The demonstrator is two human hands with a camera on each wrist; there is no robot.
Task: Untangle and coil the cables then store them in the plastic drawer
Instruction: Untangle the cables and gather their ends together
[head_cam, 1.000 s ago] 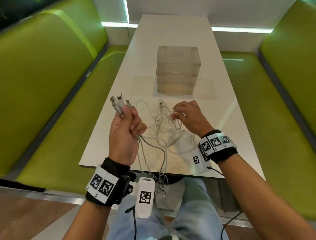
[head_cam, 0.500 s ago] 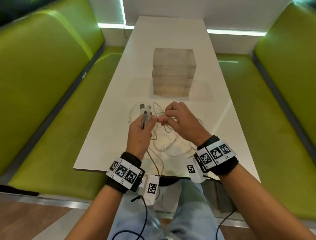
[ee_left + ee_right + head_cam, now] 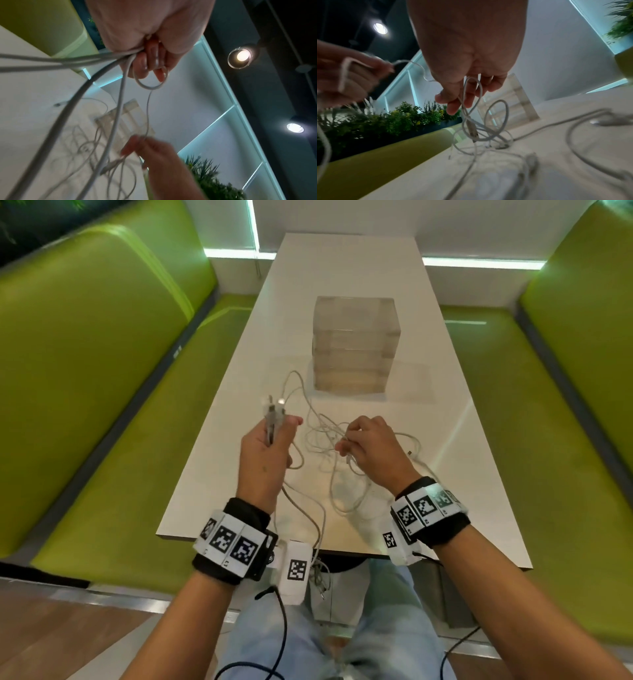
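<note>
A tangle of white cables point(image 3: 329, 450) lies on the white table point(image 3: 445, 460) between my hands. My left hand point(image 3: 270, 440) grips a bundle of cable ends, their plugs point(image 3: 274, 407) sticking up above the fist; the left wrist view shows several cables point(image 3: 109, 56) running out of the curled fingers. My right hand point(image 3: 363, 440) pinches a strand of the tangle and lifts it; in the right wrist view a looped cable point(image 3: 471, 102) with a plug end hangs from its fingers. The clear plastic drawer unit point(image 3: 356, 344) stands behind the tangle, drawers closed.
Green bench seats point(image 3: 113, 440) run along both sides of the table. Some cables point(image 3: 318, 542) hang over the table's near edge toward my lap. Plants point(image 3: 402, 119) stand behind the left bench. Bare tabletop lies to the right of the tangle.
My hands, which met over the tangle half a second ago, have drawn apart: the left moved left with its plugs, the right stayed on a strand.
</note>
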